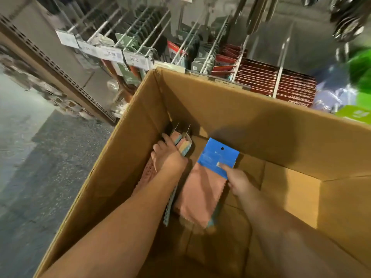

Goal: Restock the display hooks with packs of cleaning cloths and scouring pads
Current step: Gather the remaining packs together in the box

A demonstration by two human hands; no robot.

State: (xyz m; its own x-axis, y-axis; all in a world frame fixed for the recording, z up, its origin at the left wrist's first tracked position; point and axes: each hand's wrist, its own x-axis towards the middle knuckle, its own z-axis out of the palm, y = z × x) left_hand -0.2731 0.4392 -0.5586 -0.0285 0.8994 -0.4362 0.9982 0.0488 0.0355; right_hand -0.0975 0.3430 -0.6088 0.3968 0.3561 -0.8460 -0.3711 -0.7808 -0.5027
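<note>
1. Both hands are down in the box [210, 101], near centre of the scene.
2. Right hand [240, 182] pinches a cloth pack [202, 194] by its blue header card [217, 155], thumb on the card's lower edge; pack lifted clear of the box floor, hang-hole pointing far.
3. Left hand [167, 155] rests on a stack of packs [183, 143] in the far-left corner of the box; fingers curl over the top one. Whether it really grips it, cannot tell.
4. More pink cloth under the left wrist, so stock remains in the box. The right part of the box floor shows bare cardboard, so it looks mostly emptied.
5. Hooks [140, 35] sit far, beyond the box rim. Far-left hooks show long bare rods with price tags [110, 53] at the tips; right ones carry red packs [259, 77].
6. Judgement: mid-task, at the pick-up step. Nothing blue-carded visible on hooks; hanging still to do, and several packs left.
7. Scouring pads: none clearly identifiable.
8. Frame blurred at right edge.
</note>
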